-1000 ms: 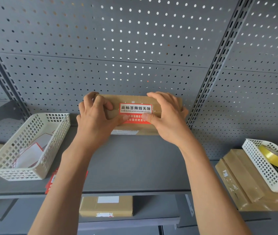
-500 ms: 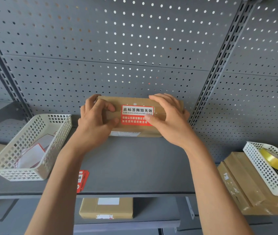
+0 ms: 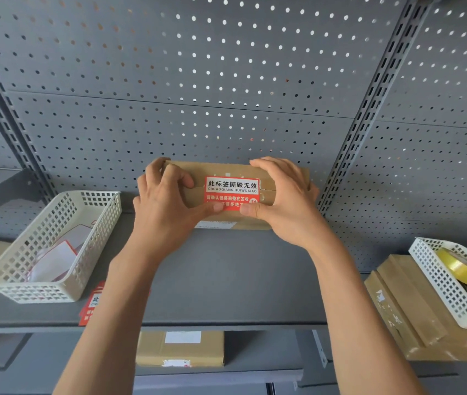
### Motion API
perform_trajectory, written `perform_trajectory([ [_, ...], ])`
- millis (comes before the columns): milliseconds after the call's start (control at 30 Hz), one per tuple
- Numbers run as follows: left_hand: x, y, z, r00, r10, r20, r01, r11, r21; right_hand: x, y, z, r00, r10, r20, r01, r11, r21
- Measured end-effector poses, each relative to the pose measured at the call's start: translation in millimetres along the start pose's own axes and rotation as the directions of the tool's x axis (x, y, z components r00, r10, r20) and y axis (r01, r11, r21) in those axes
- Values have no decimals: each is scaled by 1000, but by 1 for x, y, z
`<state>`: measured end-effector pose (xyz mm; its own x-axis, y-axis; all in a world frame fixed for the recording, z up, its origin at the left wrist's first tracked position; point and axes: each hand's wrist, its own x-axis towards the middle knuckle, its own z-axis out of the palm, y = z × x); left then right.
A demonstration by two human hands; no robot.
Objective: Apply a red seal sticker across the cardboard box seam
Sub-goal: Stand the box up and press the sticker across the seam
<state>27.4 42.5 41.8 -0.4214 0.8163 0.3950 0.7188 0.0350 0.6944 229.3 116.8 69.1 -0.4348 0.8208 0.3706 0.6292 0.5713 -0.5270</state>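
**Thumbs on the sticker's lower edge**

Thumbs (image 3: 215, 207) of both hands press the bottom strip of the sticker (image 3: 232, 192) flat against the box (image 3: 286, 178). The left hand (image 3: 166, 206) curls its fingers over the box's top left corner and grips it; the right hand (image 3: 283, 201) wraps the top right end the same way, its thumb on the sticker's lower right corner. Neither hand is spread open; both clasp the box.

The sticker lies on the box's upper face, straddling the seam, which shows as a thin line running out to its right. Its white top band sits above that line and the red part below.

The box rests at the back of the grey shelf (image 3: 226, 280), against the pegboard (image 3: 226, 81). It looks small and light, stiff enough to take thumb pressure, though probably prone to sliding unless braced. The sticker is thin and tacky: best rubbed from the middle outward, edges last, and likely to tear if lifted again.

A left basket (image 3: 106, 212) holds white backing slips, with spare red stickers (image 3: 92, 306) beside it. A right basket (image 3: 426, 260) holding yellow tape (image 3: 454, 266) sits on other cartons (image 3: 397, 309).
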Motion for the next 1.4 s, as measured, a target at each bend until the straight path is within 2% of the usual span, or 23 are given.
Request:
perform_trajectory([
  [333, 2, -6, -8, 998, -3, 65, 10, 995, -100, 1, 18, -13, 991, -18, 136, -6, 985, 175],
  [400, 2, 0, -5, 999, -46, 11, 47, 992, -118, 2, 15, -8, 999, 3, 53, -12, 983, 182],
  [467, 2, 10, 2, 992, -83, -92, 74, 992, -100, 3, 9, 3, 994, 48, -98, -36, 992, 121],
  [567, 2, 13, 9, 981, -51, -188, 46, 999, -28, 4, 4, 15, 976, 51, -212, -49, 999, 12],
  [800, 7, -2, 4, 998, -2, -66, -4, 996, -93, 2, 9, 5, 996, -11, -93, 16, 998, 53],
  [1033, 8, -6, -1, 1000, -4, 12, 5, 997, -80, 0, 14, 0, 998, -54, -20, 55, 995, 84],
  [1400, 5, -7, -9, 996, 3, 93, 7, 994, -112, 1, 18, -5, 994, -48, 94, 40, 995, 93],
])
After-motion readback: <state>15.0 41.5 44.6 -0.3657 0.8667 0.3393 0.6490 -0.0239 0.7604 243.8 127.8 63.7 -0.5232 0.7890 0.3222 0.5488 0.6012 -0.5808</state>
